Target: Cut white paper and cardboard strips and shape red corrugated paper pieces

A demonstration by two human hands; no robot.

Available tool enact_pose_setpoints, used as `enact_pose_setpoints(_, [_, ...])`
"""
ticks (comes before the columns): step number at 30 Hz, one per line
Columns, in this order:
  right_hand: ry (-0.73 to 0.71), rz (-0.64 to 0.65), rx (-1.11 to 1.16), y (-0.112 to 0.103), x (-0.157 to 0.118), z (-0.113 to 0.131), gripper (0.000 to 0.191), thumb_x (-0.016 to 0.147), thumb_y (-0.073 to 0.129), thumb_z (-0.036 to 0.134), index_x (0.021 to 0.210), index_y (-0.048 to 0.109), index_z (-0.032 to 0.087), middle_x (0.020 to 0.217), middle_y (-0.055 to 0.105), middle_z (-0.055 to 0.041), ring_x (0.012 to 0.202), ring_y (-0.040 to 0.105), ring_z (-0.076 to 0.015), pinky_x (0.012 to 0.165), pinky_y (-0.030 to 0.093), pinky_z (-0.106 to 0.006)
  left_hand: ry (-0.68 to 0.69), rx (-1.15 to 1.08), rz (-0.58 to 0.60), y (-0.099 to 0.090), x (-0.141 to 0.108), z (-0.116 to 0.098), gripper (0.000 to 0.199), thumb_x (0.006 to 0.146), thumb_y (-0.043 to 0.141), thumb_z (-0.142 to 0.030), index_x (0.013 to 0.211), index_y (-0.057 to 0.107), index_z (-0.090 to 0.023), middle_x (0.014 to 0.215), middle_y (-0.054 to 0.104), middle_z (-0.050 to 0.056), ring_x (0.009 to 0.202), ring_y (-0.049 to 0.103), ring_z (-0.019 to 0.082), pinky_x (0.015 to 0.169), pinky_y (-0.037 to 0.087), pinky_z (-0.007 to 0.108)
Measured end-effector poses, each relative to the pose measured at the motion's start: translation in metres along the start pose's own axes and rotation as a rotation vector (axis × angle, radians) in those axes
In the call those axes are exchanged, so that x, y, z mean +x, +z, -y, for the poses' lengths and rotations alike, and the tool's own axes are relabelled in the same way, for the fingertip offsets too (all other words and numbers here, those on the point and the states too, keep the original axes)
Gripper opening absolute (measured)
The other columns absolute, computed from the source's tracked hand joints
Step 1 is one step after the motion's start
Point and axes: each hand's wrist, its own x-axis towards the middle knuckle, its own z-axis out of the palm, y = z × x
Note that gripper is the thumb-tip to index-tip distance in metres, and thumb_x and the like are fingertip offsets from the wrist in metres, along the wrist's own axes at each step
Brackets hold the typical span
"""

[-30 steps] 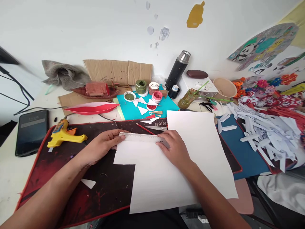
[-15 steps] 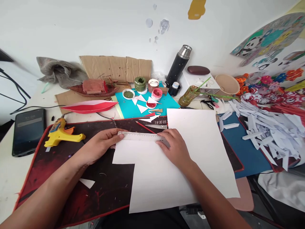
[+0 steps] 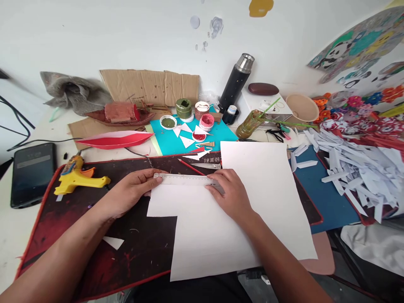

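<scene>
A clear ruler (image 3: 183, 180) lies along the top edge of a large white sheet of paper (image 3: 214, 235), which has a notch cut from its left side. My left hand (image 3: 135, 189) pinches the ruler's left end, thumb on top. The right end is gripped by my right hand (image 3: 229, 191), its thumb and fingers closed on the ruler and partly covering it. Just beyond the ruler are a red pencil (image 3: 191, 167) and a utility knife (image 3: 206, 166), both on the dark red-edged mat (image 3: 135, 252).
A yellow glue gun (image 3: 78, 179) and a black phone (image 3: 33, 174) are at the left. Behind stand a red paper boat (image 3: 116, 141), paint jars (image 3: 184, 109) on blue paper, a black thermos (image 3: 236, 82) and a glass with green sticks (image 3: 249, 125). Folded paper strips (image 3: 362, 168) heap at the right.
The camera view has shifted slightly. Both hands keep their hold on the ruler, and the ruler and sheet show no clear movement.
</scene>
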Motion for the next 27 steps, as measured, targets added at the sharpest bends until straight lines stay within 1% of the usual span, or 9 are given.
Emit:
enact_pose_setpoints(5, [0.002, -0.002, 0.0, 0.001, 0.0, 0.0, 0.019, 0.099, 0.075, 0.024, 0.119, 0.075, 0.023, 0.109, 0.074, -0.0092, 0.104, 0.068, -0.0303, 0.09, 0.06, -0.047, -0.004, 0.035, -0.021, 0.0, 0.001, 0.0, 0.057, 0.079, 0.087, -0.062, 0.118, 0.08, -0.02, 0.09, 0.079, 0.005, 0.072, 0.065, 0.017, 0.061, 0.053, 0.023])
enact_pose_setpoints(8, [0.013, 0.006, -0.003, 0.001, 0.0, 0.0, 0.021, 0.099, 0.075, 0.025, 0.12, 0.075, 0.025, 0.109, 0.074, -0.0087, 0.104, 0.068, -0.0303, 0.091, 0.06, -0.047, -0.013, 0.051, -0.03, 0.001, 0.0, 0.0, 0.062, 0.077, 0.088, -0.063, 0.121, 0.079, -0.02, 0.093, 0.08, 0.006, 0.073, 0.068, 0.021, 0.061, 0.055, 0.026])
enact_pose_setpoints(10, [0.011, 0.008, -0.004, 0.0, 0.0, 0.0, 0.021, 0.1, 0.075, 0.025, 0.12, 0.075, 0.025, 0.109, 0.074, -0.0087, 0.105, 0.068, -0.0304, 0.091, 0.059, -0.047, -0.012, 0.061, -0.04, 0.002, 0.0, 0.0, 0.064, 0.077, 0.087, -0.064, 0.122, 0.078, -0.019, 0.095, 0.081, 0.007, 0.074, 0.07, 0.022, 0.061, 0.056, 0.028])
enact_pose_setpoints(15, [-0.007, 0.0, 0.003, 0.0, 0.0, 0.0, 0.019, 0.102, 0.073, 0.026, 0.121, 0.074, 0.024, 0.11, 0.074, -0.0095, 0.104, 0.067, -0.0307, 0.09, 0.059, -0.048, -0.023, 0.062, -0.051, 0.002, 0.0, 0.0, 0.066, 0.078, 0.086, -0.065, 0.124, 0.077, -0.019, 0.095, 0.082, 0.008, 0.072, 0.07, 0.021, 0.059, 0.056, 0.027])
enact_pose_setpoints(18, [-0.007, -0.01, 0.008, 0.0, 0.0, 0.0, 0.018, 0.102, 0.073, 0.025, 0.119, 0.075, 0.023, 0.109, 0.074, -0.0096, 0.104, 0.067, -0.0305, 0.09, 0.059, -0.048, -0.036, 0.054, -0.059, 0.003, 0.0, -0.001, 0.066, 0.076, 0.087, -0.064, 0.122, 0.077, -0.018, 0.098, 0.082, 0.009, 0.074, 0.072, 0.023, 0.061, 0.058, 0.028])
enact_pose_setpoints(21, [-0.004, -0.007, 0.006, 0.001, 0.0, 0.0, 0.018, 0.101, 0.074, 0.024, 0.119, 0.075, 0.021, 0.108, 0.073, -0.01, 0.103, 0.067, -0.0303, 0.09, 0.059, -0.048, -0.055, 0.048, -0.055, 0.005, -0.001, -0.005, 0.068, 0.074, 0.088, -0.064, 0.122, 0.077, -0.017, 0.096, 0.083, 0.009, 0.076, 0.073, 0.024, 0.062, 0.058, 0.029])
enact_pose_setpoints(27, [0.012, 0.014, 0.033, -0.003, 0.001, 0.0, 0.018, 0.101, 0.074, 0.026, 0.119, 0.075, 0.023, 0.11, 0.074, -0.0098, 0.104, 0.067, -0.0295, 0.091, 0.059, -0.047, -0.076, 0.068, -0.075, 0.01, -0.003, -0.012, 0.071, 0.068, 0.092, -0.063, 0.118, 0.077, -0.017, 0.086, 0.081, 0.005, 0.068, 0.069, 0.02, 0.056, 0.055, 0.026])
